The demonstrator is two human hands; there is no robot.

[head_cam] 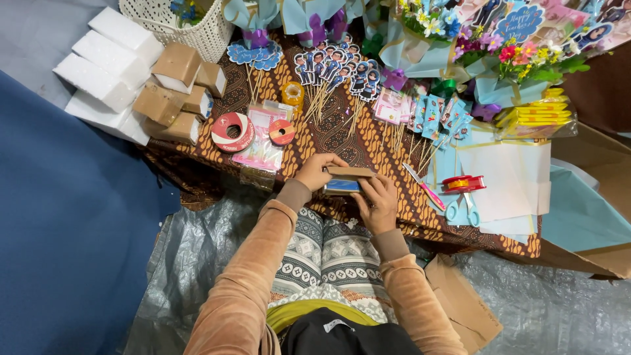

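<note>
My left hand [317, 171] and my right hand [378, 204] both hold a small block wrapped in brown paper [350, 173], with a blue part [342, 187] showing under it. The block sits between my hands at the near edge of a low table covered in brown patterned cloth [342, 135]. My left fingers grip its left end. My right fingers curl against its right side. Orange-brown sleeves cover both my arms.
White foam blocks [105, 66] and brown-wrapped blocks [174, 92] lie at the left. Tape rolls [232, 131], paper figures on sticks [335, 69], a cutter [424, 187], scissors [463, 207] and light blue paper sheets [509, 177] are on the table. Flower bouquets [499, 52] stand behind.
</note>
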